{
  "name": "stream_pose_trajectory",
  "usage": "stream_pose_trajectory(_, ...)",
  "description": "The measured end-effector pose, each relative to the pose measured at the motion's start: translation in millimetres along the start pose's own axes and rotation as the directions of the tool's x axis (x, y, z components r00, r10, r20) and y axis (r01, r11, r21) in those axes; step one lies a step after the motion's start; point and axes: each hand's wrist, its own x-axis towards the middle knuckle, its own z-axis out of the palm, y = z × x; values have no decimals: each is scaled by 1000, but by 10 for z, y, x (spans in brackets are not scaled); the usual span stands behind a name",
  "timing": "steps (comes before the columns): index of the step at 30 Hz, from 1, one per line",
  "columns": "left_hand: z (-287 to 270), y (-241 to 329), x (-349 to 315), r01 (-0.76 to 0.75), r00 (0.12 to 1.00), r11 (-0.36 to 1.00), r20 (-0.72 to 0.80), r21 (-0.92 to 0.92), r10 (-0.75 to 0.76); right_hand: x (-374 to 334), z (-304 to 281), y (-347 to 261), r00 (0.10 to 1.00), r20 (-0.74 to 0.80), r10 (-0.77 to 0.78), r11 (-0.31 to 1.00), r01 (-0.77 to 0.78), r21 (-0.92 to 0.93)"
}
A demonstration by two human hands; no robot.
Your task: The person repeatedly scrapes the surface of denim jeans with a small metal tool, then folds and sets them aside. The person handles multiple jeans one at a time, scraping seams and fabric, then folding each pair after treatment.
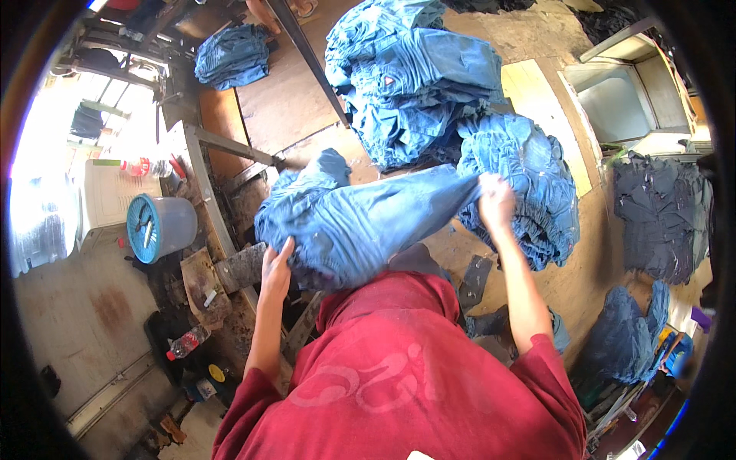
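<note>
A pair of blue denim trousers (383, 218) is stretched sideways in front of my body, bunched at the left and drawn out to a point at the right. My left hand (277, 268) grips the bunched end from its near left side, thumb showing, the other fingers partly hidden. At the drawn-out end, my right hand (497, 201) is closed on the cloth, slightly blurred. Just beyond that hand lies a heap of gathered blue denim garments (529, 180). A taller stack of folded blue denim (422, 77) rises behind it.
At the left are a clear bucket with a blue rim (165, 228), a metal frame (203, 192) and a plastic bottle (188, 343). Another denim pile (232, 55) lies far left. Dark garments (659, 218) and a loose denim piece (625, 337) lie right. A person's foot shows at the top.
</note>
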Motion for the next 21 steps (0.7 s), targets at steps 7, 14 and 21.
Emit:
stream_pose_trajectory(7, 1889, -239, 1177, 318, 916, 946, 277, -65, -289, 1663, -1170, -61, 877, -318, 360, 835, -152, 528)
stream_pose_trajectory(14, 3827, 459, 1688, 237, 794, 950, 604, -205, -67, 3112, -3487, -345, 726, -624, 289, 759, 224, 612)
stream_pose_trajectory(21, 4896, 2745, 2289, -519, 413, 813, 756, -263, 508, 3782, -4776, -614, 803, -580, 138, 556, 421, 716)
